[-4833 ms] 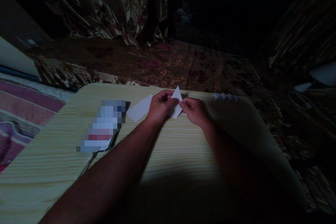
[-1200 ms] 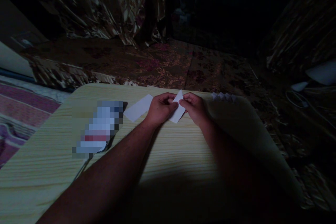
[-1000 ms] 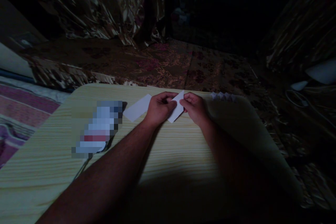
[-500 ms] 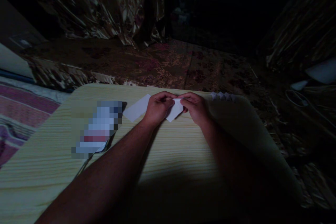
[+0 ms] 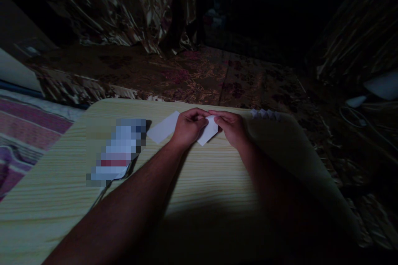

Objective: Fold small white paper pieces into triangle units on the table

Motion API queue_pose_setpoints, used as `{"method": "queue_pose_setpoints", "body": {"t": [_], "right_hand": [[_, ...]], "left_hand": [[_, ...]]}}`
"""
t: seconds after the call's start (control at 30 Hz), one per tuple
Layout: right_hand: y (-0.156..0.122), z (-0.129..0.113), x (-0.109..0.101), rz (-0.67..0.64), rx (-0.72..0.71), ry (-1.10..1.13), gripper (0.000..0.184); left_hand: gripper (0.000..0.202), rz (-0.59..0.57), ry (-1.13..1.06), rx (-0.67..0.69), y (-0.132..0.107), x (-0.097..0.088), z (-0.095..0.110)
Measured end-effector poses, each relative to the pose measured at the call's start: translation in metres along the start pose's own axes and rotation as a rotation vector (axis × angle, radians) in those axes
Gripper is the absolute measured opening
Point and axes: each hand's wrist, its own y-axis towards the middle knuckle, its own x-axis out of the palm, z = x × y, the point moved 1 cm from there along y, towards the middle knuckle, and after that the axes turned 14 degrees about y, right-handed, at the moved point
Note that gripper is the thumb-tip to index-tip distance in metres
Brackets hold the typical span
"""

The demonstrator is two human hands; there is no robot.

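Note:
Both hands meet over the far middle of a pale wooden table (image 5: 199,182). My left hand (image 5: 187,128) and my right hand (image 5: 230,129) pinch a small white piece of paper (image 5: 207,131) between them, fingers curled on its upper edge. The paper's lower corner rests near the table surface. A flat white paper rectangle (image 5: 163,127) lies just left of my left hand.
A blurred-out packet (image 5: 118,152) lies on the table's left part, over a thin dark tool. Several small folded white paper pieces (image 5: 264,114) sit in a row at the far right edge. Patterned dark fabric (image 5: 192,74) covers the floor beyond; a striped rug (image 5: 25,132) lies left.
The upright paper point seen earlier has been folded down; the paper now sits lower and smaller between my fingers. Both hands have drawn closer together over it.

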Motion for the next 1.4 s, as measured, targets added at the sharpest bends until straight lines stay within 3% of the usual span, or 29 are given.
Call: {"method": "queue_pose_setpoints", "body": {"t": [0.5, 1.4], "right_hand": [[0.0017, 0.0039, -0.0047, -0.022, -0.008, 0.061, 0.016], [-0.0006, 0.0002, -0.0009, 0.006, 0.001, -0.019, 0.016]], "left_hand": [[0.015, 0.013, -0.031, -0.047, -0.0015, 0.0000, 0.0036], [0.023, -0.030, -0.048, -0.063, 0.0002, -0.0009, 0.0017]]}}
